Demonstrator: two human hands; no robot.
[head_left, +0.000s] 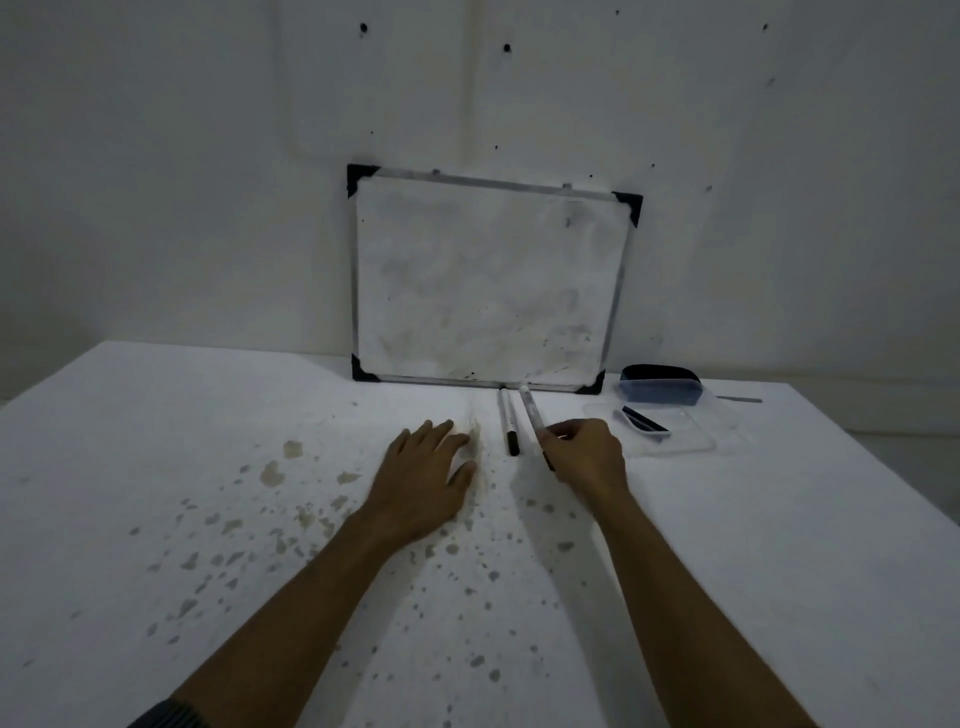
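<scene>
Right hand (587, 457), at centre right of the frame, has its fingers curled around the lower end of a slim cylindrical white marker (532, 413), which slants up and left toward the whiteboard. Left hand (426, 478), at centre, lies flat with fingers straight and slightly spread on the white table (156, 441), holding nothing. A second marker (508, 421), white-barrelled with a black end, lies on the table between the two hands, just beside the held one. The rectangular whiteboard (488, 280), metal-framed with black plastic corners and a smudged surface, leans against the wall at upper centre. Brownish blotches speckle the tabletop at lower left. At centre right sit a translucent plastic container (660, 392) and a flat clear lid (691, 431).
</scene>
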